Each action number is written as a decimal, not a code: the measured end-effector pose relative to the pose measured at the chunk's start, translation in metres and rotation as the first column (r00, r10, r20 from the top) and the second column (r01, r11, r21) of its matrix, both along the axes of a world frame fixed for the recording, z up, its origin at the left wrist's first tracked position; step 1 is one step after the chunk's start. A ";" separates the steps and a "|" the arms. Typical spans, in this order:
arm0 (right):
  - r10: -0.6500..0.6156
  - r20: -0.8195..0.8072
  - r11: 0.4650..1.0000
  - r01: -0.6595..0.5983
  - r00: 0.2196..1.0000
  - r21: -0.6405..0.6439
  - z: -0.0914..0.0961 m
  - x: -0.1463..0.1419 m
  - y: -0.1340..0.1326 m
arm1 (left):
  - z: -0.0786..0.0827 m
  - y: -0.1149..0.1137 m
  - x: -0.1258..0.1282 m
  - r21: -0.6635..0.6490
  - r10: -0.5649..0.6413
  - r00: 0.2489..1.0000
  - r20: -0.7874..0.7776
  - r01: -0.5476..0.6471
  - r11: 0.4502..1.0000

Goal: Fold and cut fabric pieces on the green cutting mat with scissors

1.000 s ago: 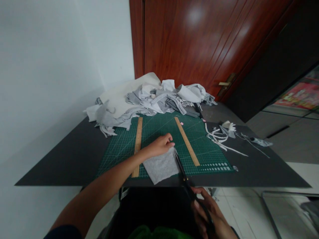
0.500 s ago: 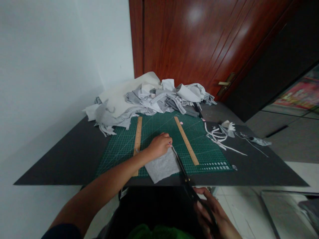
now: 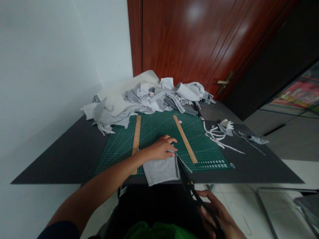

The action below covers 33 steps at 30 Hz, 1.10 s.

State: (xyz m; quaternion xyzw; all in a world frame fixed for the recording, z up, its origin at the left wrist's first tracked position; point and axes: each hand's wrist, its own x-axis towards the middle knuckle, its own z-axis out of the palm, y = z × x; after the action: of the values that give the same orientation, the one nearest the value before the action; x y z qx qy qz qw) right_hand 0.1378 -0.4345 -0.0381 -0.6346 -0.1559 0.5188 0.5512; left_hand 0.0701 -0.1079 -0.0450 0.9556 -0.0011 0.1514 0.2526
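Observation:
A grey piece of cloth (image 3: pixel 160 171) lies at the front of the green cutting mat (image 3: pixel 159 129), its lower edge reaching over the black board. My left hand (image 3: pixel 161 148) rests on its upper edge with the fingers spread apart. Below the table edge, my right hand (image 3: pixel 215 212) grips the handles of large black scissors (image 3: pixel 191 186). Their blades point up and left, along the cloth's right edge towards my left fingers. A narrow grey strip (image 3: pixel 185 164) slants away to the right beside the blades. My left hand hides the cloth's top corner.
Two wooden rulers lie on the mat, one left (image 3: pixel 136 137) and one right (image 3: pixel 185 139). A heap of grey and white fabric (image 3: pixel 154 96) covers the back. Thin white strips (image 3: pixel 216 136) lie to the right. A wall and a brown door (image 3: pixel 186 39) stand behind.
My left fingers have spread from a pinch at the cloth's edge. A narrow strip now stands apart right of the scissors. The scissors have shifted slightly right and down.

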 end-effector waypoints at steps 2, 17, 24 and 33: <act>-0.004 0.016 1.000 0.004 1.000 -0.011 0.001 -0.001 -0.001 | 0.000 -0.005 0.001 0.023 0.006 0.999 0.038 -0.006 1.000; -0.007 0.053 1.000 0.006 0.999 0.014 -0.003 -0.004 0.009 | 0.004 -0.005 0.003 -0.088 -0.100 0.995 0.009 0.101 0.991; -0.027 0.045 0.999 0.025 0.999 0.033 -0.002 -0.008 0.013 | 0.000 -0.004 0.003 -0.115 -0.053 0.998 -0.015 0.051 0.992; -0.044 0.150 0.999 0.044 0.988 0.001 0.009 -0.013 0.021 | -0.004 -0.003 0.005 -0.111 -0.049 0.999 -0.015 0.047 0.993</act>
State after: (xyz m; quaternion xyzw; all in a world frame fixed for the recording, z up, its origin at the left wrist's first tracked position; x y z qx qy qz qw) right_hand 0.1250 -0.4132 -0.0291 -0.6756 -0.1821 0.4576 0.5486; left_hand 0.0753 -0.1112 -0.0488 0.9412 -0.0136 0.1365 0.3088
